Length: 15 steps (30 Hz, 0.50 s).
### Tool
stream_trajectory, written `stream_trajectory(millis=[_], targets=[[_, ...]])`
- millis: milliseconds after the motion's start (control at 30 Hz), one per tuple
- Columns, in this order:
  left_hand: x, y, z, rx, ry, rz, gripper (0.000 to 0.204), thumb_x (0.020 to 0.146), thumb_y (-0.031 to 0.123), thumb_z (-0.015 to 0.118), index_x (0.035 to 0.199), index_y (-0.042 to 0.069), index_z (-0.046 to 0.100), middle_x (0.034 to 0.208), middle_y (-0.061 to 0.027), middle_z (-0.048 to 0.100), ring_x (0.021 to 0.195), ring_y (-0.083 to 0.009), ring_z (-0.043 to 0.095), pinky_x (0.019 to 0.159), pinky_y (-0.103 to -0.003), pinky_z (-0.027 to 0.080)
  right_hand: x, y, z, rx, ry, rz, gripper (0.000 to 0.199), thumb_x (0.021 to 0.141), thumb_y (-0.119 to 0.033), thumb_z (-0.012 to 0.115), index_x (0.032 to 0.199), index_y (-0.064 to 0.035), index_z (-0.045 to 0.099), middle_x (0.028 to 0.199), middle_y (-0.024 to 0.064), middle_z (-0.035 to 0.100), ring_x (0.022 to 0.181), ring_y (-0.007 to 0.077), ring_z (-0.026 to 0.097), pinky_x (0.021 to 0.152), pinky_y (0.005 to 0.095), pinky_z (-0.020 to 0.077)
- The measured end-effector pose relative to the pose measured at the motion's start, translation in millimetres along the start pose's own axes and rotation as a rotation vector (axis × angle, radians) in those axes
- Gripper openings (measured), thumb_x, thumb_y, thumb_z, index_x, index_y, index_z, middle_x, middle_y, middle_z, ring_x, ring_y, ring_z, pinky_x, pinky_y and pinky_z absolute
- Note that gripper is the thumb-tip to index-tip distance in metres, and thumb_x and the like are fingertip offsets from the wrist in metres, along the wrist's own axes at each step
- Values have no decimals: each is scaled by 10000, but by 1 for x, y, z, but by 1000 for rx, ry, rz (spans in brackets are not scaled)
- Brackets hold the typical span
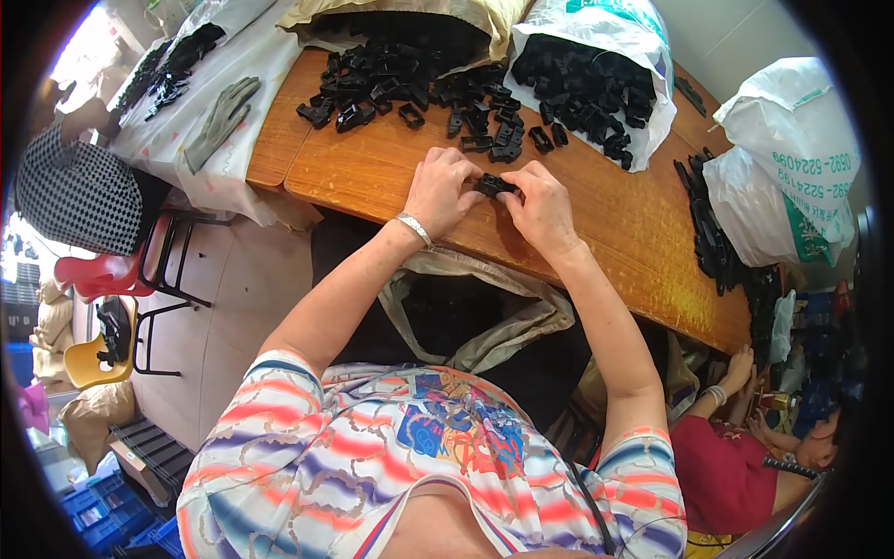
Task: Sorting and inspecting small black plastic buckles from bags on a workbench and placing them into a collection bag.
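The small black part (494,185) is pinched by the left hand (440,191) and right hand (543,210) above the near side of the wooden table (372,177) (probably being fitted or checked), the next move likely needing steady fingertips.

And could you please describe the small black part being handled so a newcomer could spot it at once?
Find the brown wooden table, then the loose black plastic parts heaped along its far side. Just on the near side of that heap, the small black part sits between the left hand and right hand. Unlike its loose neighbours, it is held.
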<state>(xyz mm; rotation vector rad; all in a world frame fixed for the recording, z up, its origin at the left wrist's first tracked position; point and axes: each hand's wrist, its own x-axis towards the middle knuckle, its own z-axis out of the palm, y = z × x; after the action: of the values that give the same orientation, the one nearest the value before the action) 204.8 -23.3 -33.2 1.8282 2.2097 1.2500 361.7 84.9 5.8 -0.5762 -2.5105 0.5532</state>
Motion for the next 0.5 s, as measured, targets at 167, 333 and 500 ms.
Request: stream_trajectory(millis=[167, 333, 500], targets=[[0, -1, 0, 3, -33, -25, 244, 752, 149, 778, 971, 80, 697, 995, -58, 616, 1063, -286, 519, 908, -397, 435, 6, 3, -2, 0, -46, -9, 168, 765, -40, 735, 932, -51, 721, 905, 122, 621, 804, 336, 646, 714, 416, 531], [1, 1, -2, -7, -38, -23, 227, 761, 144, 767, 971, 91, 699, 1000, -53, 613, 1073, -281, 515, 916, -397, 428, 4, -4, -2, -64, -98, -25, 172, 776, -59, 719, 946, -35, 711, 926, 119, 616, 844, 319, 644, 724, 411, 540], [2, 1, -1, 23, -35, -21, 223, 763, 146, 756, 974, 99, 702, 1001, -50, 612, 1074, -277, 515, 919, -393, 425, -7, -10, 21, -410, -77, -197, 226, 835, -134, 660, 990, 22, 607, 1039, 144, 537, 947, 292, 614, 721, 389, 562]])
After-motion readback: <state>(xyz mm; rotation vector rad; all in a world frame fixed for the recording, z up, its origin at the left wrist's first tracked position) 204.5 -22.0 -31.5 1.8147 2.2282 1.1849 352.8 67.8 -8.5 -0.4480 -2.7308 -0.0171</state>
